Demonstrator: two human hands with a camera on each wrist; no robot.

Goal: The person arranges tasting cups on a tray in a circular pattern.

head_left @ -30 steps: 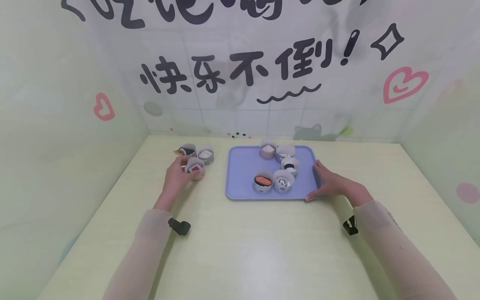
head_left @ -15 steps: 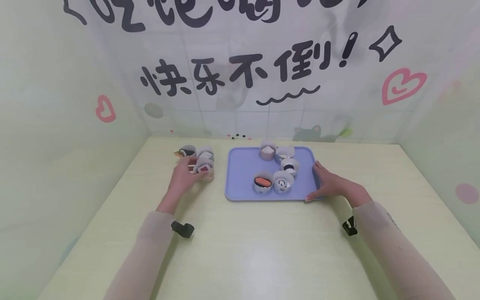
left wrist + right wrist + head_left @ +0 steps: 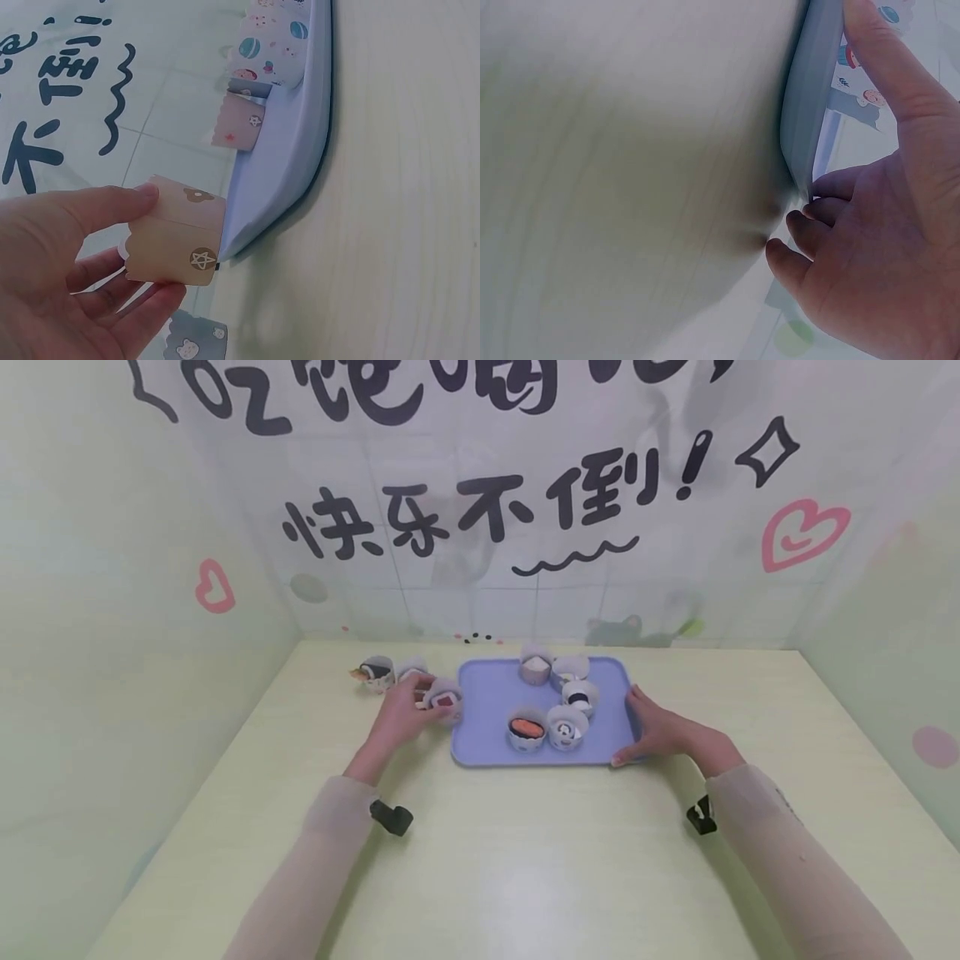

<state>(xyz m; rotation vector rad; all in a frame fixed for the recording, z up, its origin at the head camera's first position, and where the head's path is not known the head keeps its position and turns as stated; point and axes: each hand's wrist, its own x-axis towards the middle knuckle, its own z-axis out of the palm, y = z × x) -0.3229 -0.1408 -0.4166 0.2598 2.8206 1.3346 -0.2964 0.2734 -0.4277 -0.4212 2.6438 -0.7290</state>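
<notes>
My left hand (image 3: 402, 717) pinches a small tan paper cup (image 3: 176, 232) between thumb and fingers. A sushi-like piece with a dark red centre sits in that cup. In the head view, the cup is at the left rim of a blue tray (image 3: 483, 735); whether it touches the rim I cannot tell. My right hand (image 3: 663, 729) holds the tray's right end, thumb at the front corner and fingers along the side. On the tray stand several paper cups, among them one with an orange-topped piece (image 3: 527, 727), one with a white roll (image 3: 566, 728) and a pink one (image 3: 536, 670).
Left of the tray, a cup with a black-wrapped piece (image 3: 377, 672) stands on the pale table (image 3: 510, 860). Beside it is a grey cup (image 3: 412, 667), partly behind my left hand. A printed white wall sheet (image 3: 480, 610) rises behind the table.
My left hand has carried the tan cup rightward from beside the other two cups to the tray's left rim. The right hand and tray have stayed in place.
</notes>
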